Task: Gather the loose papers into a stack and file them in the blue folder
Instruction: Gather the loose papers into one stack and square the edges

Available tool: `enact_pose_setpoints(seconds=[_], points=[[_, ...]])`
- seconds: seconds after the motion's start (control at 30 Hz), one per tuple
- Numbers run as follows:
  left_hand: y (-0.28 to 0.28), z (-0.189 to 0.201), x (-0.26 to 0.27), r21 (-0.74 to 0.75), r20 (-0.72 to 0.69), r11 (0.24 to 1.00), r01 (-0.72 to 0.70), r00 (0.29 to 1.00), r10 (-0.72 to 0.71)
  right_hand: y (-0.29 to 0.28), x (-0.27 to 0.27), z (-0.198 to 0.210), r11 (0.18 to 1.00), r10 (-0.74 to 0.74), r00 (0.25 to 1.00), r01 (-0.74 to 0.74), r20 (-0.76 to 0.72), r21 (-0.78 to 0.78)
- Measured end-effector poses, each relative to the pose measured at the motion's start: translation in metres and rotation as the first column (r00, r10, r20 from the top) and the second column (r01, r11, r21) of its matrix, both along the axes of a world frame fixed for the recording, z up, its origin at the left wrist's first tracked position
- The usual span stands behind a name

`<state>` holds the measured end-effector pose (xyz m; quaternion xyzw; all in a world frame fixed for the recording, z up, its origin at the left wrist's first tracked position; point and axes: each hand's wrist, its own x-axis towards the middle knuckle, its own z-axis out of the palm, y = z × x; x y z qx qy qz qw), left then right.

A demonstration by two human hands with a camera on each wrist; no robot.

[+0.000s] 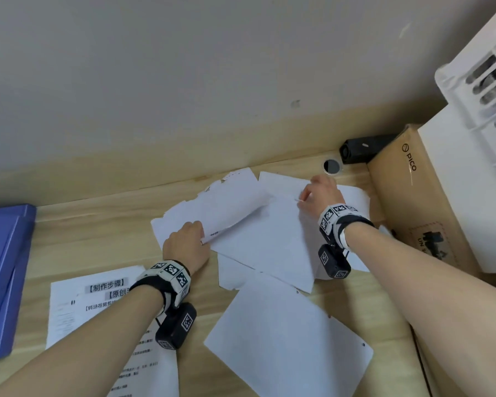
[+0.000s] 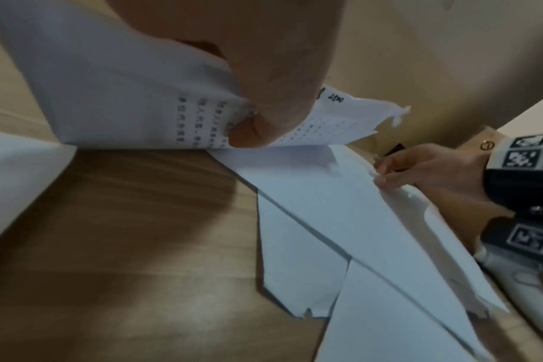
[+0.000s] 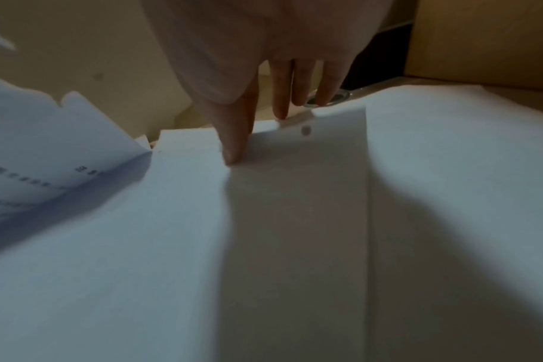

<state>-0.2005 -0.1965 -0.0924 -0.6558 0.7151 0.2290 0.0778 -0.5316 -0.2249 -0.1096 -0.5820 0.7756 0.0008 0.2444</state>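
My left hand [image 1: 187, 244] pinches the near edge of a printed sheet [image 1: 229, 202] and holds it lifted off the desk [image 1: 98, 233]; the sheet's far edge is torn. My right hand [image 1: 321, 193] presses straight fingers [image 3: 236, 147] on the blank sheets [image 1: 269, 242] just right of the printed sheet, at their far edge. The blue folder [image 1: 3, 276] lies well left of the printed sheet, at the desk's left edge.

Risks, as I judge them:
- The torn edge may rip further if I pull the printed sheet while another page pins it.
- The blank sheets may slide and fan out under a flat press, since nothing squares them.
- The page of headings [image 1: 78, 305] and the large blank page [image 1: 284, 345], both nearer me than the printed sheet, are apart from the pile and could be missed.

The desk is pale wood against a plain wall [image 1: 212, 67]. Right of the printed sheet stand a cardboard box [image 1: 413, 196] and a white crate [image 1: 487, 81]; a cable hole [image 1: 332, 166] sits beyond it.
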Motion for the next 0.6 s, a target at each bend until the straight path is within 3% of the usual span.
enact_pose_setpoints(seconds=[0.07,0.3,0.6], points=[[0.0,-0.002,-0.001,0.005,-0.007,1.0,-0.025,1.0,0.025,0.001,0.0,-0.006,1.0,0.024,1.0,-0.024,-0.006,0.02],[0.0,-0.006,0.005,0.033,-0.049,0.998,-0.058,0.997,0.06,0.014,0.003,-0.014,0.993,0.109,0.968,-0.114,-0.227,-0.009],[-0.005,0.008,0.014,0.058,-0.143,0.998,-0.027,0.989,0.035,0.023,0.017,0.005,0.995,0.062,0.99,-0.052,-0.128,0.083]])
